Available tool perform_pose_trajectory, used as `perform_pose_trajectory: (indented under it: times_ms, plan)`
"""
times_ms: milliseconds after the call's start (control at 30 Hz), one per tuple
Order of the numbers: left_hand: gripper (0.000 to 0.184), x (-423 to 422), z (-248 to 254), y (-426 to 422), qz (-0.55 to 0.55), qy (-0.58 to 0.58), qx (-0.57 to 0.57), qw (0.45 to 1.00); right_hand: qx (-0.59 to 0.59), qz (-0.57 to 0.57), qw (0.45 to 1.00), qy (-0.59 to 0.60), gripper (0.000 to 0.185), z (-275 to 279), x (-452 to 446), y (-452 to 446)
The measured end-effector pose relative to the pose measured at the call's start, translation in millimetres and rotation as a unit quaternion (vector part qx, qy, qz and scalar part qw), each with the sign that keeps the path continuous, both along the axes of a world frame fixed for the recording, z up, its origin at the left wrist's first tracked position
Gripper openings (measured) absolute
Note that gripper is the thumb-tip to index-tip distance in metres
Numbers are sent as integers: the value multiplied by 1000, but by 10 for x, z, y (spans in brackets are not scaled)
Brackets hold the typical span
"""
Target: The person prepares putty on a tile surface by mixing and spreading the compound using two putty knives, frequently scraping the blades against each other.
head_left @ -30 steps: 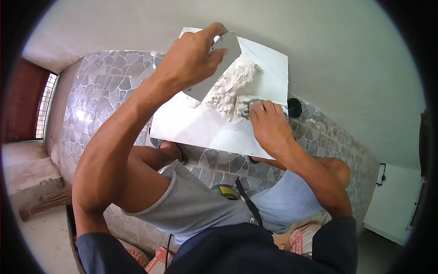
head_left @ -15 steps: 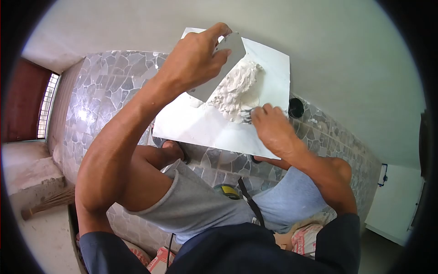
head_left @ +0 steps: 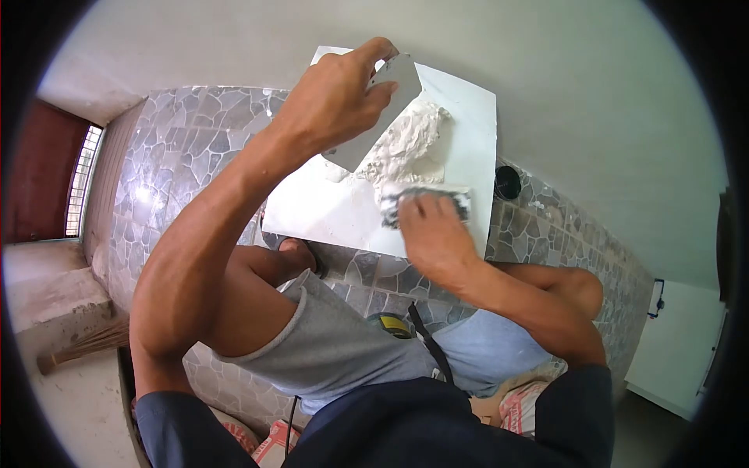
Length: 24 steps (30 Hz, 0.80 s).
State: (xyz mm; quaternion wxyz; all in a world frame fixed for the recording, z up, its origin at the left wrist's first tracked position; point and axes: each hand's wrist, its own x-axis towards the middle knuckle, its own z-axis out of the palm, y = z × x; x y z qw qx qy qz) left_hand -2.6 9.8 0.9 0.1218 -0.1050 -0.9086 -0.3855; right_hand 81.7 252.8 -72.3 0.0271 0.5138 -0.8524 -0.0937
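White paste [head_left: 409,145] lies between the hands [head_left: 331,97] [head_left: 438,240]

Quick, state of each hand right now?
Left hand: closed on a flat, angular, grey metal-looking plate.
Right hand: closed on a flat, oblong tool smeared white and dark; material unclear.

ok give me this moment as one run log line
left hand: holding flat grey blade | right hand: holding smeared scraper | white paste: heaped on white board
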Motion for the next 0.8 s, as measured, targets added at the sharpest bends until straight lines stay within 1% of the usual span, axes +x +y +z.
perform_pose_trajectory:
  times_ms: [67,133,167,233,333,433,467,533,567,667,767,800]
  plan:
    - [44,4,41,-18,1,-8,-4,1000,5,27,1000,3,39,-110,18,-17]
    - [43,43,91,-5,9,-21,-10,1000,11,57,998,-7,38,-37,24,-25]
    - [43,49,62,-25,9,-17,-9,1000,16,44,999,-8,38,8,9,-22]
    - [43,20,20,-38,1,-6,-8,1000,26,11,1000,-8,38,311,-39,-120]
    - [43,-5,9,-43,2,18,-22,1000,27,31,999,-2,37,-52,-9,-159]
    - [43,42,127,-38,12,-29,-11,999,6,69,997,28,24,-47,24,-153]
    - [43,47,77,-61,12,-12,-7,1000,0,54,998,22,24,-22,16,-149]
    - [43,-9,-7,-66,3,28,2,1000,-11,13,1000,16,25,286,-83,-252]
    - [43,-29,-15,-70,3,32,-2,999,-8,-2,999,42,27,239,-114,-288]
    - [43,-43,40,-76,3,27,-8,1000,36,45,998,24,27,-210,-77,-261]
    - [44,26,82,-70,12,-9,4,1000,42,-2,999,-23,26,117,-58,-340]
    - [44,25,70,-66,13,-14,8,1000,40,-12,999,-10,26,174,-49,-364]
